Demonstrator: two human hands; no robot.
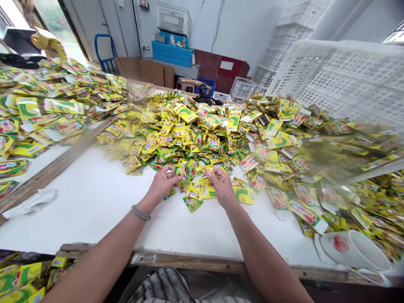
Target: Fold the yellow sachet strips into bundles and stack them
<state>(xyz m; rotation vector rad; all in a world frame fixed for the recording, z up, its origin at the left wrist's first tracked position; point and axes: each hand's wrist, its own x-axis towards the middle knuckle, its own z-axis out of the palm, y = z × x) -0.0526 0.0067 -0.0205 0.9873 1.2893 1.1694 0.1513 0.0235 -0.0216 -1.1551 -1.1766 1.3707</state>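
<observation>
Left hand: the left hand is laid palm-down at the near edge of the sachet pile, fingers curled onto a small yellow-and-green sachet, which looks pinched at its left edge, though the grip itself is mostly hidden by the knuckles.
Right hand: the right hand is set just beside the left, fingertips closed on another sachet at its right edge.
Between the hands: a few loose sachets are spread flat on the white table, touching both hands.
Wrist: a green bead bracelet is worn on the left wrist.
Off to the right of the right hand: a white cup is tipped on its side near the table edge.
Beyond the right hand: a white plastic crate is seen, blurred.
Far left of the left hand: a white cloth is left lying, well apart.
</observation>
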